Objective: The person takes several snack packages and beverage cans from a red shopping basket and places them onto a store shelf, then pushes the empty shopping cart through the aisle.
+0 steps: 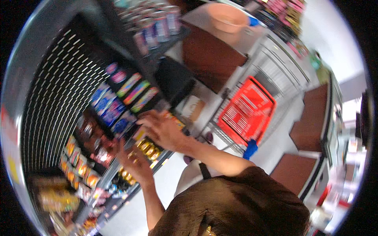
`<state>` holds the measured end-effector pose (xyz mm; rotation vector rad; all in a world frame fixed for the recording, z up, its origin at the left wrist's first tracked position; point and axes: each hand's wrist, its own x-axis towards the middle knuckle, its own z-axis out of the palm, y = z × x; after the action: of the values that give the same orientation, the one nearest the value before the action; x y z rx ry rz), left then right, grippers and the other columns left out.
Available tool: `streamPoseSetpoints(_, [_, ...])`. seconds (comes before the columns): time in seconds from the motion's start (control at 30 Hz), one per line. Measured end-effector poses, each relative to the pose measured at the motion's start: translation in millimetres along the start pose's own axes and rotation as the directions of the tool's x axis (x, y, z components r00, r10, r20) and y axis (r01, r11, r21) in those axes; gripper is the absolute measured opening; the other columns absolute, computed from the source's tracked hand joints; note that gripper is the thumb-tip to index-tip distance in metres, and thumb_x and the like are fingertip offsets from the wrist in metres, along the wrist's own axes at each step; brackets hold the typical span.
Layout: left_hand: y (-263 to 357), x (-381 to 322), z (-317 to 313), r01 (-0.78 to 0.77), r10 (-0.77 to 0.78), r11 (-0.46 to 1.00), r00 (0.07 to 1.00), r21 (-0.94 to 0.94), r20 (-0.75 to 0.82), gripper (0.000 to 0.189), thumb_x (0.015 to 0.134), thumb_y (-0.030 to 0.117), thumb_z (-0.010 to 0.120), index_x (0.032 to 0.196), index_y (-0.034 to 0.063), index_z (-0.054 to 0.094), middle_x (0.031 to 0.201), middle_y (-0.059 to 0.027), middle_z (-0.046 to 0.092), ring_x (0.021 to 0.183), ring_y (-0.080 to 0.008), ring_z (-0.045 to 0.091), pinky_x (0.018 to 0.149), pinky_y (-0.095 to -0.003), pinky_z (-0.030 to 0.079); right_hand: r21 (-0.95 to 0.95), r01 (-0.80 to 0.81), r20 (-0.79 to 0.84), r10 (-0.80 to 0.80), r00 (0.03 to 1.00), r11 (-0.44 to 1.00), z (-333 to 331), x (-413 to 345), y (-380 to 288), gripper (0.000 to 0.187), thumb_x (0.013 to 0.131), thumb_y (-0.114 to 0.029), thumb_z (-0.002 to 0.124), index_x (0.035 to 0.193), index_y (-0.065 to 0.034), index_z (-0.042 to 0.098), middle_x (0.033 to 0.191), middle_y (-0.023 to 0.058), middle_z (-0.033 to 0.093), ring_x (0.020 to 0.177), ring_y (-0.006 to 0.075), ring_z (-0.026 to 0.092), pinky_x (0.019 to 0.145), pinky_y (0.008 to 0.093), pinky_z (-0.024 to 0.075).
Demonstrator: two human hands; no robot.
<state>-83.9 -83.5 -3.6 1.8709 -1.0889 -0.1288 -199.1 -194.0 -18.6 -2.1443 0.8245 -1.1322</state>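
My left hand [134, 163] is at the front edge of a store shelf [113, 168], its blurred fingers apart and nothing visible in them. Beside it, my right hand [161, 129] reaches over the same shelf with fingers bent. Motion blur hides whether it holds anything. Blue packages [108, 104] stand in a block just beyond my hands. Reddish, shiny packs [99, 141] lie left of my left hand. Gold-wrapped goods [149, 149] sit on a lower level below my right hand.
A wire shopping cart with a red panel [246, 110] and blue handle end [251, 150] stands at my right. Canned drinks [159, 25] fill an upper rack. An orange basin [229, 17] and a brown cabinet panel [209, 56] are farther off. Orange-and-white packs [79, 165] line the shelf's left.
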Motion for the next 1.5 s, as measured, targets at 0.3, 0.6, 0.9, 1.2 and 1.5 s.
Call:
streamPoseSetpoints(0.3, [49.8,-29.6,64.8,-0.308,0.381,0.905,0.893,-0.293,0.239,0.034,0.096,0.006,0.051,0.129,-0.0005,0.05,0.133,-0.019,0.048,0.115,-0.0279,0.056,0.075,-0.0312,0.058,0.022,-0.421,-0.071,0.421,0.904,0.907,-68.1,-119.5,61.6,0.015,0.089,-0.013,0.06,0.104,-0.0071,0.061,0.097,0.0098,0.06,0.089,0.0322,0.061,0.07,0.0422,0.0517])
streamPoseSetpoints(0.6, [29.8,-99.2,175.1,-0.165,0.343,0.939,0.363,-0.302,0.866,0.042,0.092,0.008,0.059,0.133,0.0052,0.048,0.141,-0.0168,0.04,0.101,-0.0237,0.059,0.07,-0.0308,0.055,-0.363,-0.909,-0.388,0.854,0.346,0.203,-147.3,-314.4,104.2,0.047,0.081,-0.024,0.067,0.123,-0.0055,0.056,0.118,0.021,0.053,0.115,0.0379,0.046,0.095,0.0454,0.0446])
streamPoseSetpoints(0.9, [3.1,-151.8,253.5,-0.476,0.249,0.857,0.051,-0.195,0.967,0.058,0.088,0.015,0.065,0.139,0.0015,0.039,0.15,-0.0222,0.028,0.133,-0.0409,0.035,0.108,-0.0479,0.034,-0.261,-0.957,-0.575,0.816,0.05,-0.125,-159.4,-401.8,121.1,0.051,0.08,-0.017,0.063,0.13,-0.0108,0.051,0.132,0.0199,0.047,0.119,0.0368,0.046,0.092,0.0469,0.0499])
streamPoseSetpoints(1.2, [32.2,-173.2,323.7,-0.623,0.413,0.657,-0.174,-0.425,0.894,0.069,0.077,0.023,0.072,0.136,-0.0012,0.044,0.148,-0.0186,0.035,0.139,-0.0362,0.028,0.115,-0.0519,0.019,-0.392,-0.92,-0.667,0.691,0.278,-0.008,-157.7,-423.1,134.6,0.041,0.07,-0.016,0.07,0.11,-0.0117,0.063,0.111,0.0078,0.053,0.109,0.0293,0.05,0.085,0.0392,0.0528])
streamPoseSetpoints(1.5, [4.2,-187.9,364.2,-0.636,0.41,0.609,-0.258,-0.473,0.875,0.057,0.077,0.026,0.072,0.126,0.0036,0.053,0.121,-0.0157,0.057,0.119,-0.0344,0.046,0.112,-0.052,0.022,-0.387,-0.921,-0.598,0.749,0.285,0.042,-173.7,-419.8,136.6,0.027,0.075,-0.009,0.063,0.101,-0.0103,0.063,0.105,0.008,0.054,0.106,0.0306,0.05,0.084,0.0376,0.0528])
